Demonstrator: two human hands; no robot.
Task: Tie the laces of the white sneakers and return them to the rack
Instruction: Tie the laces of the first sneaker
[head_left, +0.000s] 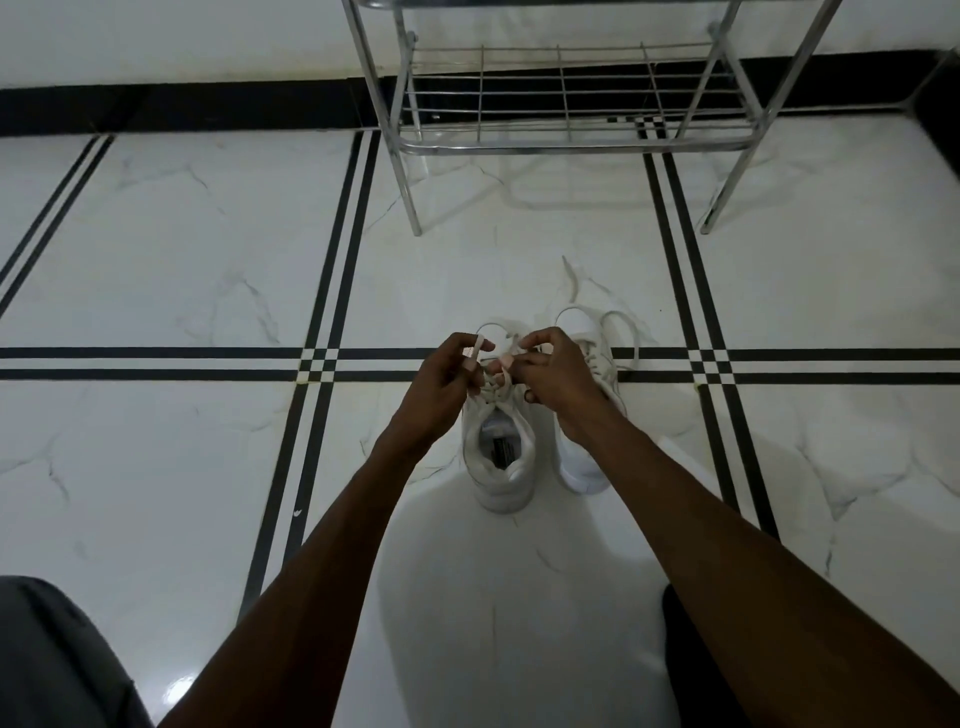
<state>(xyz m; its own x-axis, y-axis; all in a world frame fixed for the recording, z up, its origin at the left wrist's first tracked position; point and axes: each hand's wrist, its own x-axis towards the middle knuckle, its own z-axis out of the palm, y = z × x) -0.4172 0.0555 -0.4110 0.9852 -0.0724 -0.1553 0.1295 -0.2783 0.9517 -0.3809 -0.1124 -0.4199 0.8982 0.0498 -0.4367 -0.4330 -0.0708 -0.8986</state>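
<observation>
Two white sneakers stand side by side on the marbled floor (208, 249), heels toward the camera, just short of the chrome shoe rack (571, 140), whose top is cut off by the upper edge. The left sneaker (498, 467) shows its open collar and a dark insole label too small to read. The right sneaker (582, 467) is largely hidden under the right forearm; only its heel and part of its side show.

The left hand (441, 384) pinches a lace (491, 328) of the left sneaker between thumb and fingers, a loop rising above the fingertips. The right hand (556, 374) is closed on the other strand of the same shoe (exactly how the strands cross between the fingers cannot be made out). Both hands cover the shoe's front, so its toe is out of sight.

The right sneaker's laces (618, 327) lie loose, one end trailing forward over the tile toward the rack.

A grey-clad knee (52, 660) fills the lower left corner; a dark shape at lower right is partly behind the arm and unclear
</observation>
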